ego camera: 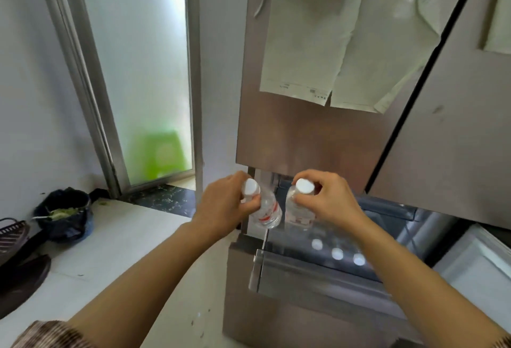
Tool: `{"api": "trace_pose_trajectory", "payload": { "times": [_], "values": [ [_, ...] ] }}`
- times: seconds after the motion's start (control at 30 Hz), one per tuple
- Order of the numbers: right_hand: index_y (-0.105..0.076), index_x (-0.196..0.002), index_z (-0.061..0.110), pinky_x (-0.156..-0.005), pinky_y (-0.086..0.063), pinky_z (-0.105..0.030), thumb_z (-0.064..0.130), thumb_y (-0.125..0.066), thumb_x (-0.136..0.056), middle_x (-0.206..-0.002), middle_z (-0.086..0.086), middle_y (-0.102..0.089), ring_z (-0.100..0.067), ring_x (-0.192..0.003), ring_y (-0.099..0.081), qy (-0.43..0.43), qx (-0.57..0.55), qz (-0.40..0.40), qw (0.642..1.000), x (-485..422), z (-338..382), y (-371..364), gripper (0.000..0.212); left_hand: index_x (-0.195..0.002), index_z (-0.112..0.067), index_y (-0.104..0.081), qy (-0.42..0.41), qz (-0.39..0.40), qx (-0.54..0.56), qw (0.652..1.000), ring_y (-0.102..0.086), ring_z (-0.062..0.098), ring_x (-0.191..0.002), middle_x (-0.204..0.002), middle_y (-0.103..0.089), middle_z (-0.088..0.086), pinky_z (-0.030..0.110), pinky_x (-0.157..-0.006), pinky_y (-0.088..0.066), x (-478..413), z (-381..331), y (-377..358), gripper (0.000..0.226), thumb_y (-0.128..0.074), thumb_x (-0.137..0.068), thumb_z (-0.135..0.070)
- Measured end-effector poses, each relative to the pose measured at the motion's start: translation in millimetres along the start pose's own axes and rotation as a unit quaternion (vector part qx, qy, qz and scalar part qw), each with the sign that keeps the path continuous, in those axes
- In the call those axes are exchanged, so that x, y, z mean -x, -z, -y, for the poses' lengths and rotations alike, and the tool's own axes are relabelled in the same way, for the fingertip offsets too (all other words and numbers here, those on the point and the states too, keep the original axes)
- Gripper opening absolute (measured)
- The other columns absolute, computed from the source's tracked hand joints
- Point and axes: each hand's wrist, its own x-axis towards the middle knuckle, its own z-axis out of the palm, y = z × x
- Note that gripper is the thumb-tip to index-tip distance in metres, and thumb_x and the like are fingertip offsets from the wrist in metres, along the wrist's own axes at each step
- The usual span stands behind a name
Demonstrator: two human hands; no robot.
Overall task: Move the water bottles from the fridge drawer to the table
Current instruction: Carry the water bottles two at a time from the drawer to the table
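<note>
1. The left hand (pixel 221 203) grips the left water bottle (pixel 266 209) by the neck, with its fingers curled just under the white cap.
2. This clear bottle has a red-and-white label and hangs tilted, its base swung to the right.
3. The right hand (pixel 329 198) holds the right water bottle (pixel 298 215) the same way, pinching the neck below the white cap with curled fingers and thumb. This bottle hangs close to upright.
4. The two bottles hang just beside each other. Whether they touch cannot be told.
5. Both are held in the air over the far left end of the open fridge drawer (pixel 318 273), in front of the lower edge of the steel fridge door (pixel 304 137).
6. Three blurred white caps (pixel 337 253) stand in a row in the drawer, below and to the right of the held bottles.
7. Creased paper sheets (pixel 318 43) are stuck to the upper part of the fridge door.
8. To the left of the fridge is a frosted glass door (pixel 138 71), with a green shape (pixel 160 154) showing through it.
9. On the pale floor (pixel 124 237) at far left stands a bin lined with a black bag (pixel 65 212), with greenish scraps inside.
10. A striped brown sleeve (pixel 52 334) shows at the near left edge.
</note>
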Motion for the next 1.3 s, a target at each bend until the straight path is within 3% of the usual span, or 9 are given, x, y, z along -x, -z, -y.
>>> {"api": "trace_pose_trajectory", "payload": {
  "times": [0.2,0.33,0.5,0.6,0.67,0.93,1.07,1.2,1.3],
  "values": [
    [-0.066,-0.089,0.035,-0.06,-0.043,-0.02,0.025,-0.073,-0.076,-0.082,0.01,-0.065,-0.004,-0.067,-0.055,0.052,-0.026,0.059,0.997,41,98,-44,0.017,-0.09,-0.017,-0.06,0.021,-0.06,-0.02,0.998,-0.05,0.015,-0.063,-0.072,-0.056,-0.008,0.019,-0.051,-0.027,88,31,106,0.021,-0.067,-0.077,-0.033],
    [-0.065,-0.093,0.035,-0.061,-0.044,-0.022,0.026,-0.07,-0.079,-0.08,0.008,-0.063,-0.008,-0.066,-0.055,0.081,-0.038,0.124,0.988,77,158,-109,0.018,-0.087,-0.013,-0.061,0.072,-0.04,-0.065,0.994,-0.056,0.021,-0.069,-0.075,-0.064,-0.002,0.028,-0.055,-0.038,171,68,166,0.023,-0.066,-0.076,-0.033],
    [-0.067,-0.097,0.031,-0.051,-0.037,-0.008,0.027,-0.073,-0.077,-0.071,0.015,-0.057,0.002,-0.058,-0.051,0.121,-0.055,0.211,0.968,118,234,-201,0.021,-0.086,-0.011,-0.058,0.172,0.015,-0.136,0.976,-0.058,0.024,-0.075,-0.083,-0.065,0.005,0.035,-0.063,-0.044,273,120,232,0.026,-0.064,-0.077,-0.035],
    [-0.067,-0.093,0.029,-0.056,-0.041,-0.008,0.022,-0.074,-0.076,-0.076,0.014,-0.06,0.004,-0.065,-0.055,0.156,-0.076,0.275,0.946,137,282,-256,0.02,-0.083,-0.018,-0.053,0.227,0.05,-0.169,0.958,-0.051,0.017,-0.07,-0.079,-0.059,-0.001,0.025,-0.052,-0.031,330,154,274,0.022,-0.063,-0.078,-0.037],
    [-0.068,-0.092,0.027,-0.067,-0.05,-0.019,0.022,-0.074,-0.075,-0.086,0.007,-0.066,-0.005,-0.075,-0.059,0.182,-0.083,0.311,0.929,148,315,-294,0.019,-0.082,-0.018,-0.051,0.269,0.059,-0.192,0.942,-0.047,0.016,-0.067,-0.075,-0.053,-0.002,0.023,-0.049,-0.026,364,176,304,0.021,-0.063,-0.078,-0.035],
    [-0.065,-0.089,0.033,-0.069,-0.052,-0.025,0.027,-0.074,-0.074,-0.084,0.015,-0.064,-0.003,-0.078,-0.061,0.311,-0.095,0.408,0.853,176,472,-444,0.018,-0.089,-0.019,-0.06,0.402,0.012,-0.233,0.886,-0.059,0.02,-0.077,-0.086,-0.065,0.0,0.039,-0.067,-0.051,481,259,425,0.02,-0.062,-0.075,-0.032],
    [-0.066,-0.096,0.03,-0.066,-0.054,-0.027,0.032,-0.072,-0.075,-0.088,0.014,-0.065,-0.005,-0.077,-0.063,0.366,-0.095,0.447,0.811,186,555,-517,0.021,-0.085,-0.025,-0.056,0.434,0.02,-0.257,0.863,-0.057,0.015,-0.074,-0.084,-0.062,-0.005,0.032,-0.062,-0.047,525,313,491,0.017,-0.062,-0.075,-0.038],
    [-0.066,-0.096,0.031,-0.064,-0.042,-0.021,0.031,-0.071,-0.076,-0.084,0.017,-0.061,0.0,-0.075,-0.056,0.428,-0.087,0.464,0.771,198,637,-581,0.021,-0.083,-0.032,-0.052,0.467,0.023,-0.274,0.84,-0.055,0.01,-0.07,-0.08,-0.06,-0.011,0.025,-0.053,-0.037,568,363,558,0.018,-0.062,-0.072,-0.043],
    [-0.065,-0.099,0.029,-0.071,-0.045,-0.027,0.032,-0.072,-0.077,-0.09,0.013,-0.063,-0.01,-0.085,-0.056,0.455,-0.084,0.465,0.755,211,696,-625,0.023,-0.083,-0.032,-0.053,0.494,-0.011,-0.275,0.825,-0.057,0.011,-0.071,-0.08,-0.061,-0.012,0.028,-0.057,-0.044,602,394,601,0.019,-0.061,-0.07,-0.043]
  ]
}}
